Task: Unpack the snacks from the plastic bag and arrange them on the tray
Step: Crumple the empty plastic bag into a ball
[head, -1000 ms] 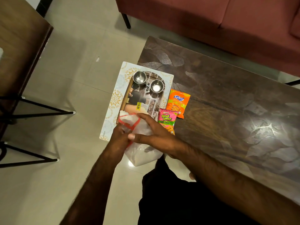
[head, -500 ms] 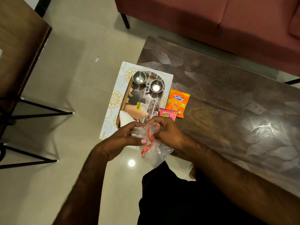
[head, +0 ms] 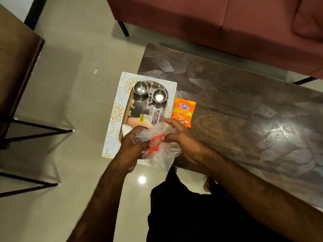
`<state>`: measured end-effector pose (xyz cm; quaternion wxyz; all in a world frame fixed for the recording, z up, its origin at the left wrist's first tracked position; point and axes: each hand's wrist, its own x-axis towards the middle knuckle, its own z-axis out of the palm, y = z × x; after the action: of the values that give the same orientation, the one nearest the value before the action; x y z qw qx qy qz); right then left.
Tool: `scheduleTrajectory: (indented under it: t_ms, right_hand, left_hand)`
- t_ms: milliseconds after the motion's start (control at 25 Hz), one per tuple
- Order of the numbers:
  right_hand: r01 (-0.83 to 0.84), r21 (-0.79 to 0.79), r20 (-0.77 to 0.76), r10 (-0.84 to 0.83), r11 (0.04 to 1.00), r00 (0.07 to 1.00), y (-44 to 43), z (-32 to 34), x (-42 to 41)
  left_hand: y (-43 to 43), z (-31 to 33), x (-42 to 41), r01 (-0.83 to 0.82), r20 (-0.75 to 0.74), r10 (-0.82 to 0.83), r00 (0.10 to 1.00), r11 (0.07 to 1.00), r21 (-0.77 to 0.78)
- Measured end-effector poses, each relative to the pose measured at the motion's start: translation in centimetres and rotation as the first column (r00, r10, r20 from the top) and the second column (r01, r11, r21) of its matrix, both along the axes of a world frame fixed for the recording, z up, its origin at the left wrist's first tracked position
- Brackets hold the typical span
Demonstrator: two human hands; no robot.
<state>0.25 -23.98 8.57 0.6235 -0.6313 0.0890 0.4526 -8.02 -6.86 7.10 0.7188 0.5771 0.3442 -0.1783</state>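
Observation:
A clear plastic bag (head: pixel 160 154) with red handles is crumpled between both my hands over the near end of the tray. My left hand (head: pixel 130 147) grips its left side and my right hand (head: pixel 180 137) pinches the top and the red handle. The patterned tray (head: pixel 116 110) hangs over the table's left end. An orange snack packet (head: pixel 183 111) lies flat on the table just right of the tray. The pink snack packet is hidden behind my right hand and the bag.
Two small steel cups (head: pixel 140 87) (head: pixel 159 96) stand at the tray's far end. The dark wooden table (head: pixel 244 110) stretches right. A red sofa (head: pixel 227 23) lies beyond it, and a chair with black legs (head: pixel 35 133) stands on the left floor.
The bag has gone from spread open to bunched up between both hands. My right hand moved up and right, covering the pink packet that was visible before.

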Motion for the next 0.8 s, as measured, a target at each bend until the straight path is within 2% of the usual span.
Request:
scheduleTrajectory:
  t_ms: [80,200,280,360,480,560,640,720,800]
  right_hand:
    - [0.0,0.087,-0.047,0.005,0.996,0.999,-0.9,0.6,0.4]
    - [-0.032,0.278,-0.144,0.075,0.96,0.987,-1.9,1.2,0.0]
    - [-0.081,0.329,-0.041,0.1,0.941,0.994,-2.2,1.2,-0.2]
    - [-0.031,0.275,0.046,0.019,0.961,0.999,-2.1,1.1,0.1]
    - [0.197,0.09,0.039,-0.201,0.976,0.979,-2.5,0.6,0.9]
    - [0.295,0.018,0.023,-0.296,0.955,0.955,-3.3,0.1,1.4]
    - [0.369,-0.038,0.021,-0.369,0.929,0.929,-4.5,-0.1,2.1]
    - [0.438,-0.071,0.007,-0.438,0.896,0.899,-5.6,-0.2,2.6]
    - [0.464,-0.109,0.024,-0.464,0.879,0.885,-6.4,0.1,2.6]
  left_hand:
    - [-0.4,0.4,0.9,-0.085,0.022,0.086,0.996,0.996,-0.012]
    - [-1.7,0.5,2.4,-0.138,0.093,0.131,0.987,0.987,0.077]
    - [-3.0,0.7,3.2,-0.18,0.125,0.159,0.979,0.967,0.18]
    - [-4.2,0.8,3.9,-0.179,0.145,0.145,0.979,0.947,0.265]
    - [-5.4,1.4,4.6,-0.113,0.171,0.063,0.983,0.947,0.302]
    - [-5.8,1.7,4.6,-0.023,0.179,-0.016,0.984,0.976,0.215]
    - [-6.0,2.2,4.5,0.064,0.143,-0.07,0.987,0.997,0.045]
    - [-6.5,2.8,4.8,0.098,0.09,-0.089,0.992,0.99,-0.098]
    - [-7.3,3.3,5.3,0.114,0.035,-0.109,0.993,0.981,-0.159]
